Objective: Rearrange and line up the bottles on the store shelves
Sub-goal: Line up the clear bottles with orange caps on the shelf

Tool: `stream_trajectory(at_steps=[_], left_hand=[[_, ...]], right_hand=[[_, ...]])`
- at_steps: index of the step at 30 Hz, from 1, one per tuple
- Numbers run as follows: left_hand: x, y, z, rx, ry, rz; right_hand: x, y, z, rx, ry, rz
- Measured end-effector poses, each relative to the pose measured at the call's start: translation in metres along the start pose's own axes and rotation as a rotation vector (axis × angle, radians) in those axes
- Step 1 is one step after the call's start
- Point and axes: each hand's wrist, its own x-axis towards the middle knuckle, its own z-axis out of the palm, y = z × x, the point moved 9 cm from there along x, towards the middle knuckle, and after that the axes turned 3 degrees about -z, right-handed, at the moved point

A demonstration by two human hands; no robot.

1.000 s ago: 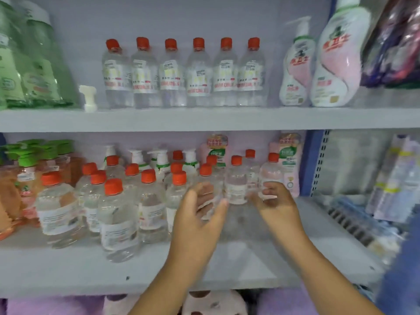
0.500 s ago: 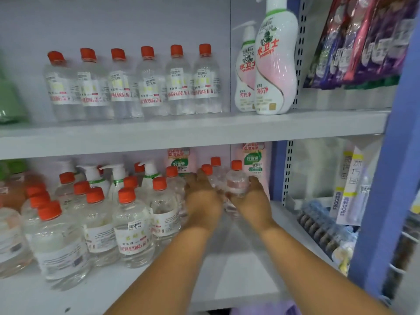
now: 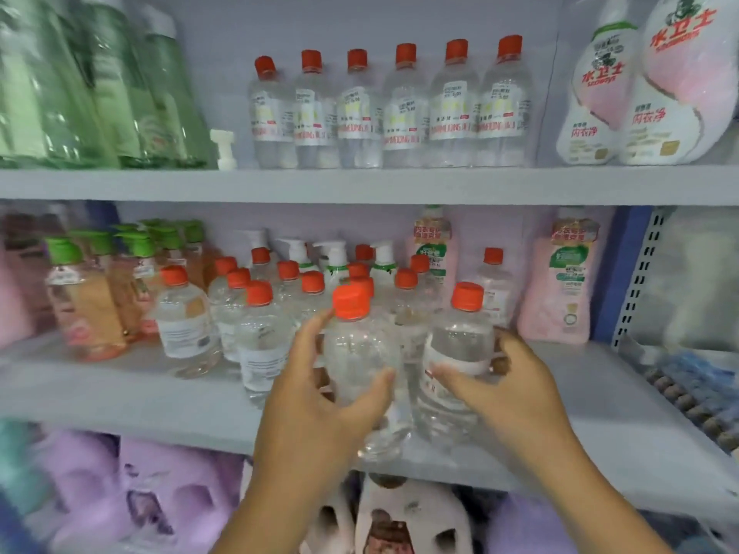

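Gripping one clear orange-capped bottle each, both hands work at the front edge of the middle shelf [image 3: 120, 397]. The left hand [image 3: 320, 397] wraps the left bottle [image 3: 360, 353]: its thumb lies across the front of the body and its fingers reach up behind, near the shoulder just under the cap, spread fairly wide around the plastic. The right hand [image 3: 512, 389] holds the right bottle [image 3: 460, 345] at the label band, thumb across the front, fingers curled round the far side. The two bottles stand upright, just beside each other, close to the shelf's front edge; whether their bases rest on it is hard to tell.

Behind and to the left, a loose cluster of matching bottles [image 3: 260, 313] fills the middle of the same shelf, with one more [image 3: 494, 281] standing apart toward the back right. On the upper shelf [image 3: 360, 185], six tall bottles [image 3: 404, 109] stand in a straight row along the back.
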Motion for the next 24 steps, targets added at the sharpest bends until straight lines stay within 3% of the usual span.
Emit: stream_trajectory(at_steps=[6, 9, 13, 20, 24], left_hand=[[0.022, -0.032, -0.141, 0.130, 0.310, -0.028], [0.040, -0.063, -0.172, 0.252, 0.363, -0.089], [0.068, -0.093, -0.175, 0.348, 0.309, -0.102], [0.091, -0.107, -0.153, 0.295, 0.198, -0.081], [0.071, -0.080, -0.146, 0.245, 0.332, 0.030]], right_hand=[[-0.012, -0.038, 0.101, -0.002, -0.116, -0.065], [-0.012, -0.041, 0.139, -0.050, -0.107, -0.069], [-0.015, -0.033, 0.166, -0.154, -0.035, -0.090], [-0.019, -0.037, 0.168, -0.388, 0.002, -0.152], [-0.021, -0.040, 0.158, -0.350, -0.032, -0.158]])
